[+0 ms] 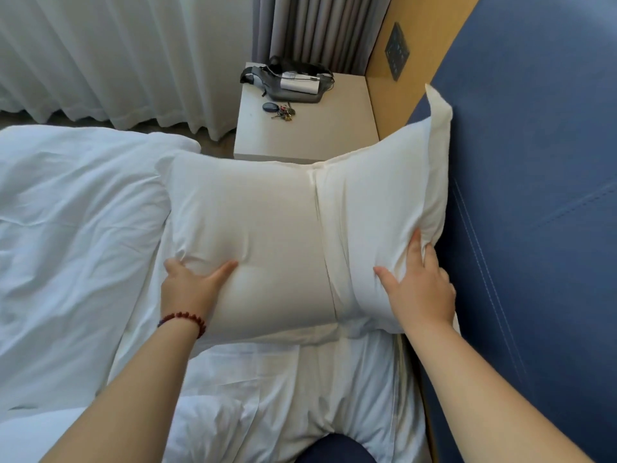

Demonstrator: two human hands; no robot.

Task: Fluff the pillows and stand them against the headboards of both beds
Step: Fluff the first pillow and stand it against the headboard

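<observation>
Head cam: pillow [273,235] is seen mid-frame w/ its right end pushed up against the blue headboard [534,195] on the right side, and a loose flap of the case is stuck up along the padding. The lower left edge is gripped by the left hand [190,289], thumb laid on top, other fingers tucked out of sight under the edge. A red bead bracelet [187,320] is worn on that wrist. The right end is gripped by the right hand [420,289], fingers dug into the fabric next to the headboard, thumb spread on the face. A rumpled duvet [66,228] is bunched at left. At top center, keys [283,111] and a grey pouch [290,83] are left on a nightstand [300,128], w/ a white curtain [117,55] hung in the upper left.
</observation>
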